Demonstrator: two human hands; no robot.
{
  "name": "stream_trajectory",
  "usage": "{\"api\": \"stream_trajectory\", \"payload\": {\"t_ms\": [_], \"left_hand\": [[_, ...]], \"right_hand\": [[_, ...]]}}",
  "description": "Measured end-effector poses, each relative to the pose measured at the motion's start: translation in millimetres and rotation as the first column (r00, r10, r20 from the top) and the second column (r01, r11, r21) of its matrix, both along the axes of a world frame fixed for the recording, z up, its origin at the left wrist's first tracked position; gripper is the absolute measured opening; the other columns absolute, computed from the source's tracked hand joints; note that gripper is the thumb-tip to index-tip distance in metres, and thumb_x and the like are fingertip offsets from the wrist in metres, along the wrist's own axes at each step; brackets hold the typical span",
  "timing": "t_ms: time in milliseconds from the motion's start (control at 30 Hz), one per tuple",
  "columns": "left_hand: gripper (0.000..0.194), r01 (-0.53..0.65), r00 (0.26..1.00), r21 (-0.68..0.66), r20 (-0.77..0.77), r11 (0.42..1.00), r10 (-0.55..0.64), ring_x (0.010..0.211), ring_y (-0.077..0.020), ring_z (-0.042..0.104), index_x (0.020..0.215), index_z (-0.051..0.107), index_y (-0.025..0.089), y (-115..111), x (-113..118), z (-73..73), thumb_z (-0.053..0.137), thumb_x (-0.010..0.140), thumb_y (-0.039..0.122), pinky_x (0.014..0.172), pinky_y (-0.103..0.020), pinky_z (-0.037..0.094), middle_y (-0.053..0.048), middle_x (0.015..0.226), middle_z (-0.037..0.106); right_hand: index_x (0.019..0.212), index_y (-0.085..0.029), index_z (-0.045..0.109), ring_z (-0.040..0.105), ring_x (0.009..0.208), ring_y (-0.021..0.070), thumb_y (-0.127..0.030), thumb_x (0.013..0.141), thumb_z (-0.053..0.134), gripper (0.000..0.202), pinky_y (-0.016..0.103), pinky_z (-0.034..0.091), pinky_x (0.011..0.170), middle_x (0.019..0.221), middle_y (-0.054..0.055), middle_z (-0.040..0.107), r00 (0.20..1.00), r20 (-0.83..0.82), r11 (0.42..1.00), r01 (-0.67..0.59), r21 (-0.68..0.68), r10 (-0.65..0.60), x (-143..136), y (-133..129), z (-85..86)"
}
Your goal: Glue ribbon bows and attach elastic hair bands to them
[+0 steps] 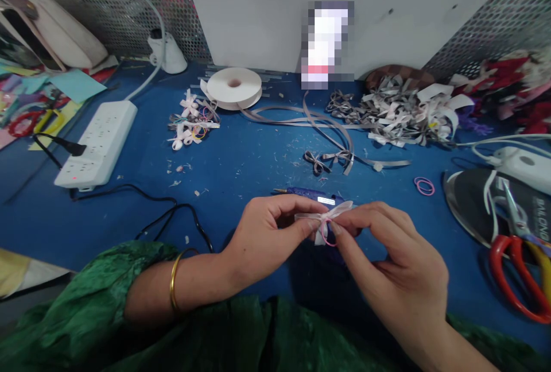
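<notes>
Between my fingertips is a white ribbon bow [322, 236] with a thin pink hair elastic [329, 242] at its middle. My left hand [269, 240] pinches the bow's left side between thumb and forefinger. From the other side, the thumb and forefinger of my right hand [394, 257] close on the bow by its knot and the elastic. Just behind the hands lies a blue glue gun [303, 193] with a pointed brass-coloured tip, partly hidden by my fingers. Two small grey bows [316, 161] rest farther back on the blue table.
A ribbon spool [233, 88] and a cluster of bows with elastics [189, 122] are at back left. Many grey-white bows [404, 111] heap at back right. Pink elastics [424, 186], red-handled scissors [516, 271] and a mouse pad [469, 200] lie right; a power strip [97, 145] sits left.
</notes>
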State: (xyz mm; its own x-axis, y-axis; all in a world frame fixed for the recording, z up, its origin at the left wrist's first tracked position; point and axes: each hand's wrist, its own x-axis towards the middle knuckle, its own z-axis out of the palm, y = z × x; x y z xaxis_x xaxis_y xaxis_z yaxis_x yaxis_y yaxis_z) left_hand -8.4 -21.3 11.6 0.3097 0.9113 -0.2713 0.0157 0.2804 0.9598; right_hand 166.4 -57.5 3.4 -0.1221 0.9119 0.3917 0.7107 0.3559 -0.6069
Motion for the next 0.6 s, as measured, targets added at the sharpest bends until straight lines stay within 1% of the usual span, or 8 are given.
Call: {"api": "stream_trajectory", "payload": {"t_ms": [133,233,333,600], "left_hand": [[0.015,0.011,1.000,0.018,0.008,1.000,-0.012,0.073,-0.0144,0.071,0.095,0.078,0.014,-0.6,0.2,-0.8,0.071,0.083,0.021,0.070,-0.023,0.057,-0.006,0.087,0.079],[0.018,0.003,1.000,-0.007,0.012,1.000,-0.003,0.079,-0.0170,0.072,0.093,0.077,0.014,-1.3,0.9,-2.2,0.077,0.078,0.023,0.074,-0.025,0.057,-0.007,0.090,0.080],[0.019,-0.001,0.999,0.005,-0.034,1.000,0.002,0.082,-0.0180,0.072,0.092,0.077,0.014,-2.0,1.2,-3.1,0.079,0.075,0.020,0.074,-0.025,0.057,-0.006,0.091,0.080],[0.013,0.009,0.990,0.087,-0.138,0.996,0.003,0.076,-0.0168,0.071,0.089,0.078,0.014,-0.8,0.7,-0.7,0.075,0.078,0.019,0.068,-0.023,0.054,-0.005,0.086,0.080]], "right_hand": [[0.086,-0.026,0.061,0.064,0.079,0.0186,-0.018,0.088,0.062,0.009,0.037,0.044,0.075,0.082,0.000,0.069,1.000,-0.006,1.000,-0.001,-0.014,0.001,0.6,-0.5,-0.4],[0.088,-0.026,0.061,0.064,0.080,0.0181,-0.016,0.087,0.062,0.010,0.037,0.044,0.076,0.083,0.000,0.069,1.000,0.002,1.000,-0.018,-0.007,0.018,0.5,0.2,-1.1],[0.089,-0.026,0.060,0.063,0.079,0.0173,-0.016,0.087,0.063,0.011,0.036,0.043,0.076,0.082,-0.001,0.068,0.999,0.007,0.999,-0.032,-0.010,0.032,0.5,0.5,-1.3],[0.088,-0.025,0.061,0.062,0.076,0.0161,-0.016,0.087,0.064,0.010,0.035,0.042,0.076,0.080,-0.002,0.067,0.999,0.004,0.999,-0.042,-0.008,0.042,0.4,0.1,-2.0]]}}
